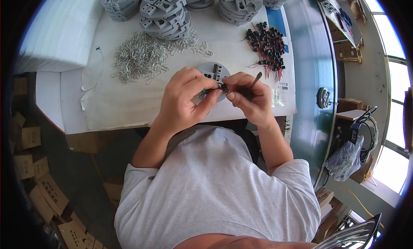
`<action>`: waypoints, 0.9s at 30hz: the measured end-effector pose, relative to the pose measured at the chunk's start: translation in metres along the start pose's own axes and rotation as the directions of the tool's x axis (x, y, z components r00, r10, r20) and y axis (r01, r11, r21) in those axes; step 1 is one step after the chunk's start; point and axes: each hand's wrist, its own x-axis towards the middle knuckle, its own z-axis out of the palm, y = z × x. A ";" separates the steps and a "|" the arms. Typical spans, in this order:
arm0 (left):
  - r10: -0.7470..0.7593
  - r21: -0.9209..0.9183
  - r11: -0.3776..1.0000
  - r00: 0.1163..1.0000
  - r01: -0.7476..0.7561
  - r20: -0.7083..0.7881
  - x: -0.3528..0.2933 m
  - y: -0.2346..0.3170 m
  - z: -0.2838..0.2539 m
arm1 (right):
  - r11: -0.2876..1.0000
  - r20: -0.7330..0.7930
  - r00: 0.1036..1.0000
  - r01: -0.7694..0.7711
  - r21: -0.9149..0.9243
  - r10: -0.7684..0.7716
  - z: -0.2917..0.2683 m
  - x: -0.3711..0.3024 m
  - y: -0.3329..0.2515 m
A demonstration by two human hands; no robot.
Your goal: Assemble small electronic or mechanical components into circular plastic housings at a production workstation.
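In front of my chest both hands meet over a grey round base (208, 69), which lies on the table with slots and dark inserts on top. A small black part (224, 88) is pinched between their fingertips. My left hand (186, 96) is closed, thumb and index finger at the part's left side; something thin and green (204, 91) shows by those fingers. My right hand (254, 98) is closed too, gripping the part's right side. Tucked in its fingers is a slim tool with a flat metal tip (257, 77), pointing up and right. The palms hide the rest.
Beyond my left hand lies a heap of bent metal clips (140, 55). Small black parts with red and black wires (266, 47) are piled at the right. Stacked grey bases (165, 16) stand at the back. A white foam block (58, 32) borders the left; one base (323, 97) sits far right.
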 end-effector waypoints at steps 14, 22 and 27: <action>-0.045 -0.232 0.971 0.998 0.057 0.054 -0.005 -0.003 0.004 | 0.941 0.102 0.972 0.230 -0.247 -0.211 -0.002 -0.003 0.015; -0.089 -0.116 0.987 0.980 0.110 0.177 -0.003 -0.014 0.000 | 0.862 -0.009 0.982 0.161 -0.480 -0.189 0.000 -0.016 0.018; -0.044 0.239 0.971 0.983 -0.001 0.181 -0.002 -0.015 0.010 | 0.706 -0.118 0.982 0.021 -0.708 -0.148 -0.004 -0.018 0.027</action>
